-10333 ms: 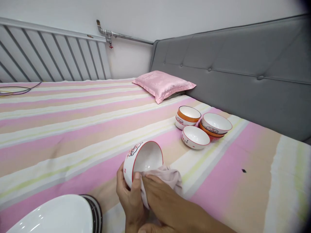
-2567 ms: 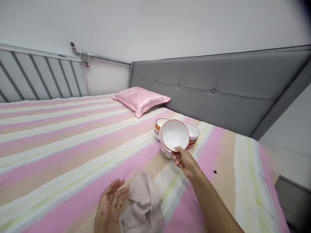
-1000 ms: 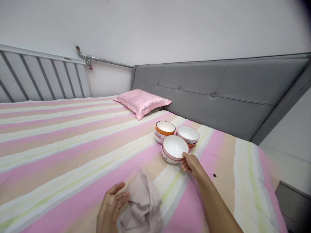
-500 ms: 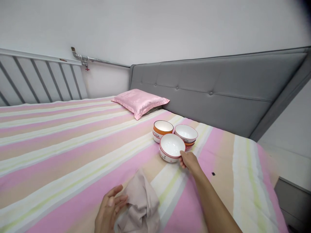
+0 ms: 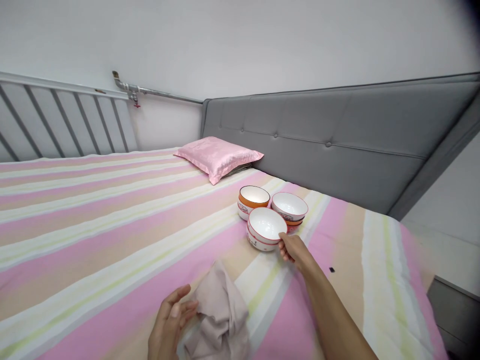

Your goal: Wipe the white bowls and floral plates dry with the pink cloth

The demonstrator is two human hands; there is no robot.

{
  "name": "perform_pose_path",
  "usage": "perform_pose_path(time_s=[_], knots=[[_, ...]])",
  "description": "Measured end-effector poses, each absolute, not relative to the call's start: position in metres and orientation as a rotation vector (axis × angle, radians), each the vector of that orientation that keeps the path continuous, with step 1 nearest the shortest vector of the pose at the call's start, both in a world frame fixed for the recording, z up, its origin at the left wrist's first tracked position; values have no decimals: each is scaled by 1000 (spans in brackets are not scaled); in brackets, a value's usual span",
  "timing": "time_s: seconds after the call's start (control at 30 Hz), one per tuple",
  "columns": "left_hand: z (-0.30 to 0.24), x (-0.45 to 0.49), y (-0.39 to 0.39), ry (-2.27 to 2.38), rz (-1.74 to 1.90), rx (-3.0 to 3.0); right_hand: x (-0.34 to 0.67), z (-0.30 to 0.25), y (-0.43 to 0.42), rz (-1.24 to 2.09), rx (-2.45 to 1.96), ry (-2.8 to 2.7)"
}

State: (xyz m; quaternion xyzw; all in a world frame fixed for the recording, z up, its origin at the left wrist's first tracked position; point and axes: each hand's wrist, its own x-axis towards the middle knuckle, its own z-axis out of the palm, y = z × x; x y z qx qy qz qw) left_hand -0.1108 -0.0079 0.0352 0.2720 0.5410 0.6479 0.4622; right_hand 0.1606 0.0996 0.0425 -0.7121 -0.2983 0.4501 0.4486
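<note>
My right hand pinches the right rim of a white bowl with a red edge, the nearest of the group. The bowl tilts slightly, and a second red line shows just below its rim, seemingly from another bowl under it. Behind it to the left stands a stack with an orange-banded bowl on top. To its right is another stack, topped by a white bowl with a pink rim. Lower left, my left hand has its fingers apart, the fingertips at the edge of a crumpled beige-pink cloth.
All of this rests on a bed with a striped sheet. A pink pillow lies near the grey headboard. A small dark piece sits right of my forearm. A radiator and a pipe line the left wall.
The front bowl's near right side has risen slightly in my right hand, tilting it a little more. My left hand and the cloth look nearly the same; the view has shifted slightly.
</note>
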Motion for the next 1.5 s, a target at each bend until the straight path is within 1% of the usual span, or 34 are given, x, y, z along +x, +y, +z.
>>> perform_pose_path(time_s=[0.23, 0.33, 0.47, 0.57, 0.67, 0.87, 1.0, 1.13, 1.37, 1.5], knots=[[39, -109, -9, 1424, 1581, 727, 160, 61, 89, 921, -1935, -976], [40, -108, -11, 1480, 1601, 789, 152, 79, 78, 865, -1938, -1066], [38, -107, -13, 1595, 1623, 869, 126, 91, 64, 894, -1842, -1313], [31, -108, -11, 1675, 1668, 899, 100, 81, 58, 916, -1802, -1575], [24, -112, -9, 1782, 1695, 999, 74, 60, 53, 872, -1811, -1775], [12, -119, -14, 1913, 1609, 1318, 36, 19, 37, 984, -1494, -2017], [10, -117, -25, 2002, 1598, 1425, 28, 5, 29, 1034, -1428, -2062], [12, -110, -39, 2069, 1572, 1569, 26, -3, 16, 1002, -1444, -2049], [7, -101, -58, 2059, 1586, 1866, 48, -5, -36, 876, -1667, -1815], [1, -97, -62, 2081, 1631, 1962, 75, -11, -79, 889, -1789, -1600]])
